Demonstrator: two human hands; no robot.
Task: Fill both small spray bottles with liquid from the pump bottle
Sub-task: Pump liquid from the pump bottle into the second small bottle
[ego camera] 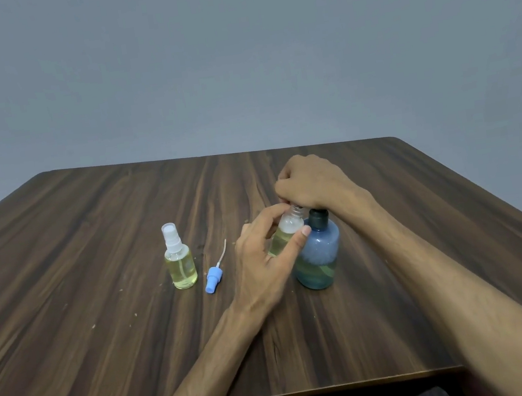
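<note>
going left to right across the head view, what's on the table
capped spray bottle → blue spray cap → left hand gripping the open spray bottle → pump bottle, right hand above it

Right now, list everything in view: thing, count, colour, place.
table: 1, dark wood grain, fills lower half of view.
wall: 1, grey, behind table.
capped spray bottle: 1, clear with yellow liquid, white sprayer and clear cap, stands left of centre.
spray head: 1, blue with white tube, lies on table beside capped bottle.
open spray bottle: 1, clear with yellow liquid, no sprayer, held at centre against the pump bottle.
pump bottle: 1, blue with dark collar, little liquid at bottom, centre right.
crumbs: several, pale, scattered on table.
left hand: grips open spray bottle.
right hand: curled over the pump bottle's top.
</note>
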